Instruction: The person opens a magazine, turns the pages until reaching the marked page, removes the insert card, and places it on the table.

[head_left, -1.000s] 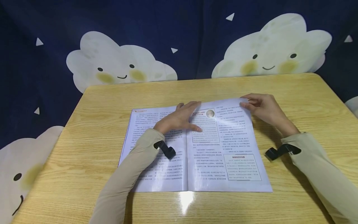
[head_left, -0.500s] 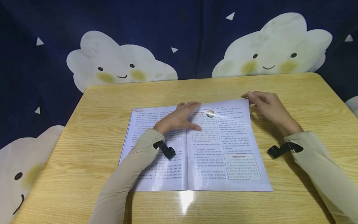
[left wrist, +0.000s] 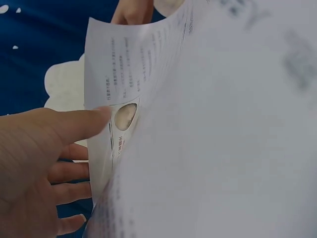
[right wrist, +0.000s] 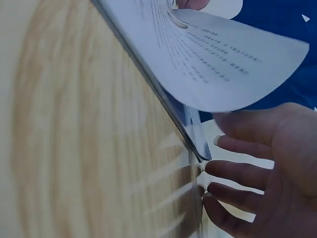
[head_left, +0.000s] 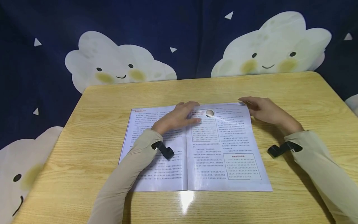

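Observation:
An open magazine (head_left: 218,168) with printed text lies on the wooden table. My left hand (head_left: 179,115) is over its top edge near the spine, thumb above the right page. The left wrist view shows that thumb lying straight beside a round picture (left wrist: 126,117), other fingers extended at the page's edge. At the magazine's top right corner is my right hand (head_left: 264,109). In the right wrist view, a loose page (right wrist: 233,64) curls up, my right thumb against its curled edge. The other right fingers extend toward the corner of the sheets below.
The pale wooden table (head_left: 95,130) extends on all sides of the magazine. Behind it hangs a dark blue curtain (head_left: 193,34) with smiling clouds. Black straps with small cameras sit on both wrists, over beige sleeves (head_left: 131,174).
My right hand first shifted slightly outward from the page corner, then came lower and back over it. The raised top right of the page has dropped and bent. My left hand hardly moved.

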The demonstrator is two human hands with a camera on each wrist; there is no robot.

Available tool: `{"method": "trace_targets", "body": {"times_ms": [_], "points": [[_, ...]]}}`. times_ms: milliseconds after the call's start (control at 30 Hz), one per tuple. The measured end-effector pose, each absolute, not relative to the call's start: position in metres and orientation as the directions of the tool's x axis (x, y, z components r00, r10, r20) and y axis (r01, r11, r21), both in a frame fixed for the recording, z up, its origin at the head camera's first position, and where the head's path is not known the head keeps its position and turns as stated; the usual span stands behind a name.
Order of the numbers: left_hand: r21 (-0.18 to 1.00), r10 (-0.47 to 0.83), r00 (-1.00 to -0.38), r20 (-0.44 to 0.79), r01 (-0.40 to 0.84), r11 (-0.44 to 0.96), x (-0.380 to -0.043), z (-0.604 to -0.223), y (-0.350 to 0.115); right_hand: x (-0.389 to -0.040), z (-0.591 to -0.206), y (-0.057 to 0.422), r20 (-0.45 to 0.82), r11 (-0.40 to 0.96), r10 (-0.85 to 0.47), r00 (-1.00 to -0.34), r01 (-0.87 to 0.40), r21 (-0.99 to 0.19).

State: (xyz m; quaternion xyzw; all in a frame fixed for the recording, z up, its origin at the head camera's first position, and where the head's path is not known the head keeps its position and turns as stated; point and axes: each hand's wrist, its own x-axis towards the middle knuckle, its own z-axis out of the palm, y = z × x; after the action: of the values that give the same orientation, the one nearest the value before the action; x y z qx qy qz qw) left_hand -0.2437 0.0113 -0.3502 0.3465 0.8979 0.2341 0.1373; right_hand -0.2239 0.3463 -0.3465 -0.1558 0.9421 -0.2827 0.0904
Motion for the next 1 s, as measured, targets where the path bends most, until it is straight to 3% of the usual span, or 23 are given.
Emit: {"method": "trace_targets", "body": {"times_ms": [200, 533, 1000], "points": [[0.542, 0.689, -0.722, -0.061, 0.556, 0.631, -0.2431, -0.3499, 0.0094, -0.2229, -0.3443, 0.3432, -0.099, 0.778, -0.368, -0.924, -0.248, -0.577], [0.596, 0.745, -0.667, 0.009, 0.602, 0.532, -0.2404, -0.3463, 0.0118, -0.2217, -0.3449, 0.3423, -0.091, 0.773, -0.367, -0.926, -0.248, -0.584], [0.530, 0.778, -0.628, -0.013, 0.655, 0.538, -0.2350, -0.3415, 0.0154, -0.2216, -0.3438, 0.3407, -0.068, 0.783, -0.389, -0.919, -0.291, -0.550]]}}
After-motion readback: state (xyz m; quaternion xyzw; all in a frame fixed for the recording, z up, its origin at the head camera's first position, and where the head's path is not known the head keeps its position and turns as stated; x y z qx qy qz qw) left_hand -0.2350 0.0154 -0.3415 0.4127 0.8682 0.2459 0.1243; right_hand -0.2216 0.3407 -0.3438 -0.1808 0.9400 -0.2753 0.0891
